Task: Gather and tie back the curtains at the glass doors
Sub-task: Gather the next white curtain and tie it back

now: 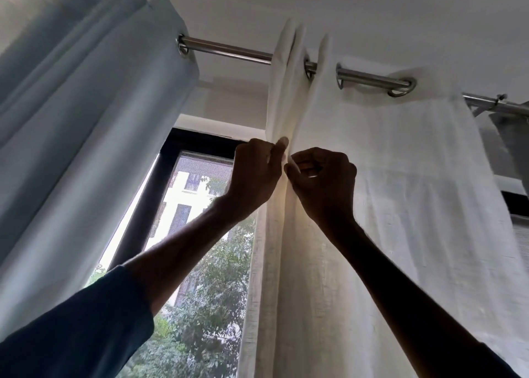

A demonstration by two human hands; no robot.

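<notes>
Apparently both hands (286, 174) pinching white curtain (386, 205) folds.

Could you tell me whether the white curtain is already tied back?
No, the white curtain hangs loose, with both hands pinching its folds.

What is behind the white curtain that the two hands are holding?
The white curtain glows from daylight behind it; left of its edge the window shows trees and a building. What lies directly behind the cloth is covered.
</notes>
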